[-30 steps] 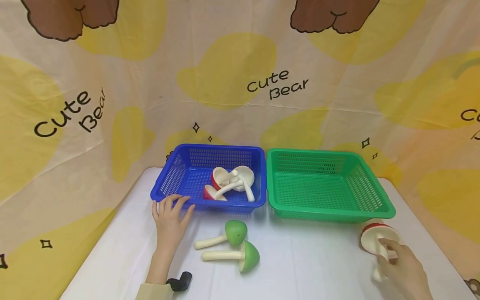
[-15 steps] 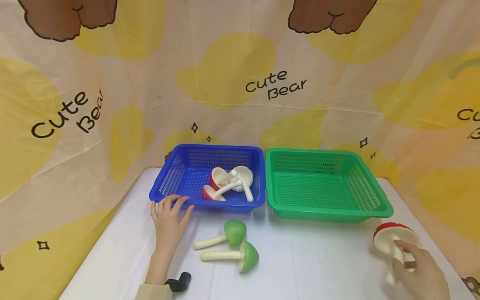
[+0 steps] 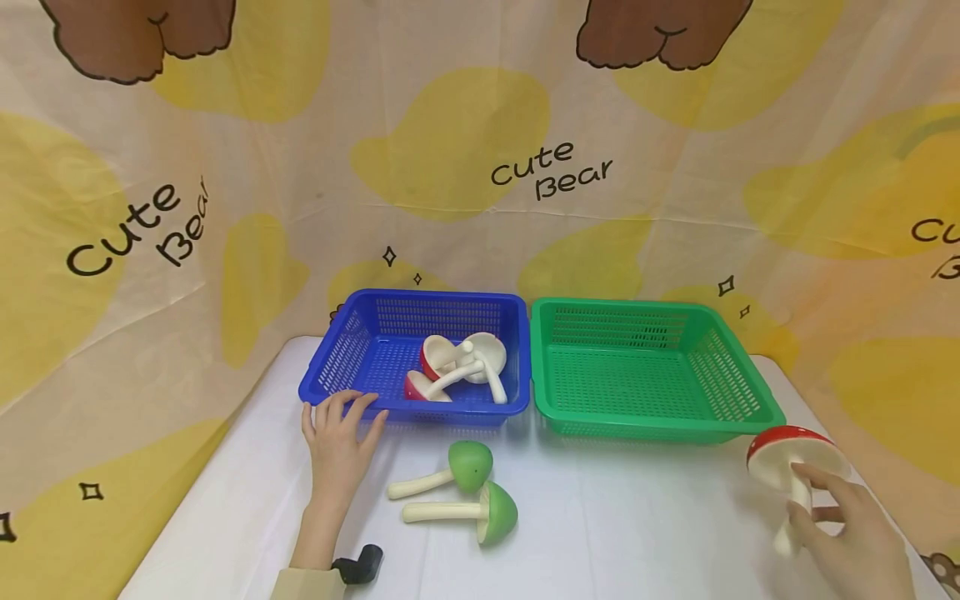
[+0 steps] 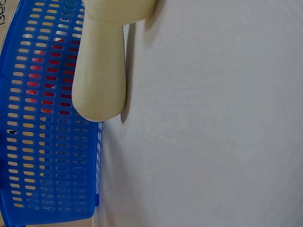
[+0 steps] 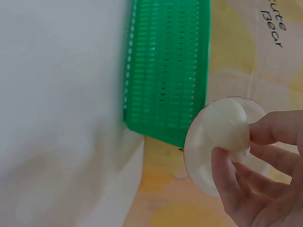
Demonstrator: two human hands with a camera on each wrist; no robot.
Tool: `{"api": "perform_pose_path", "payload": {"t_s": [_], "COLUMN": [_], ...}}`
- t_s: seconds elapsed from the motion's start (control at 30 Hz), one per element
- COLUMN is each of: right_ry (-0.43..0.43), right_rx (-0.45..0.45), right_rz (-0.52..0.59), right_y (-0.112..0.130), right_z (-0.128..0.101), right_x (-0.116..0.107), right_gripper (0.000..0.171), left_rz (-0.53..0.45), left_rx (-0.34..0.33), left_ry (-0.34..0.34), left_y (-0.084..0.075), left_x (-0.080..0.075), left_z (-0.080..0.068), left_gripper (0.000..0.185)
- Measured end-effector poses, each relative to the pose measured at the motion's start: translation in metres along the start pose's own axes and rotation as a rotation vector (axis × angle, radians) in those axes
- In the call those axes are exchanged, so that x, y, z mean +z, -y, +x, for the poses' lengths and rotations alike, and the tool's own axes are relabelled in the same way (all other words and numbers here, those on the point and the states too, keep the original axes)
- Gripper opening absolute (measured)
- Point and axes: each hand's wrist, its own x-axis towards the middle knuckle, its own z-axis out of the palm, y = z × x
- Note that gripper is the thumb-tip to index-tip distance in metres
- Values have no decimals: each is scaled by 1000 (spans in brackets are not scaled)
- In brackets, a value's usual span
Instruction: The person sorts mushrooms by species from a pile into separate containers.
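My right hand (image 3: 862, 529) pinches the white stem of a red-capped toy mushroom (image 3: 797, 454), held cap up at the right side of the table. In the right wrist view, thumb and fingers close round the pale stem (image 5: 227, 124), with the cap's white underside behind it. Fingers of my left hand (image 3: 341, 442) rest on the front rim of the blue basket (image 3: 442, 408). Several red-and-white toy mushrooms (image 3: 483, 354) lie inside that basket. Two green-capped toy mushrooms (image 3: 471, 465) lie on the table before it, stems toward the left; a stem (image 4: 99, 71) looms large in the left wrist view.
Right beside the blue basket stands a green basket (image 3: 660, 429), its right front corner close to the held mushroom. A cloth backdrop (image 3: 450, 183) with bear prints rises behind and at both sides of the white table (image 3: 630, 517).
My right hand has moved right and lifted the red-capped mushroom, which now stands more upright. My left hand stays at the blue basket's rim.
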Motion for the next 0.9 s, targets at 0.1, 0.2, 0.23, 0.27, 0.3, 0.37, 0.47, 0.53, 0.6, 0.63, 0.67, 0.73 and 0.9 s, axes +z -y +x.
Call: {"api": "perform_pose_path", "payload": {"t_s": [0.1, 0.2, 0.23, 0.27, 0.3, 0.37, 0.47, 0.53, 0.6, 0.63, 0.67, 0.73, 0.9], "right_ry": [-24, -14, -5, 0, 4, 2, -14, -18, -14, -11, -7, -2, 23], "right_rx": [-14, 0, 5, 5, 4, -14, -59, -81, -91, -95, -99, -106, -114], "right_rz": [35, 32, 27, 22, 18, 22, 56, 77, 95, 100, 103, 110, 126], "right_y": [6, 13, 15, 18, 20, 25, 34, 40, 47, 50, 53, 59, 74], "right_z": [0, 2, 4, 5, 7, 10, 16, 20, 25, 28, 30, 35, 47], "right_x": [-1, -2, -3, -4, -5, -5, -5, -4, -4, -3, -3, -2, 3], "right_gripper": [45, 44, 43, 43, 42, 42, 42, 42, 42, 42, 42, 42, 43], "left_rz": [-1, -2, -2, -2, -2, -3, -2, -2, -1, 0, 0, 1, 1], "left_rx": [-1, -2, -2, -2, -3, -3, -6, -7, -8, -9, -10, -12, -11], "left_ry": [3, 3, 2, 1, 1, 2, 4, 4, 3, 4, 4, 9, 16], "left_y": [0, 0, 0, 0, 1, 1, 1, 2, 2, 2, 2, 2, 1], "left_x": [0, 0, 0, 0, 0, 0, 0, 0, 0, 0, 0, 0, 1], "left_z": [0, 0, 0, 0, 0, 0, 0, 0, 0, 0, 0, 0, 1], "left_gripper": [25, 25, 25, 25, 25, 25, 25, 25, 25, 25, 26, 26, 26]}}
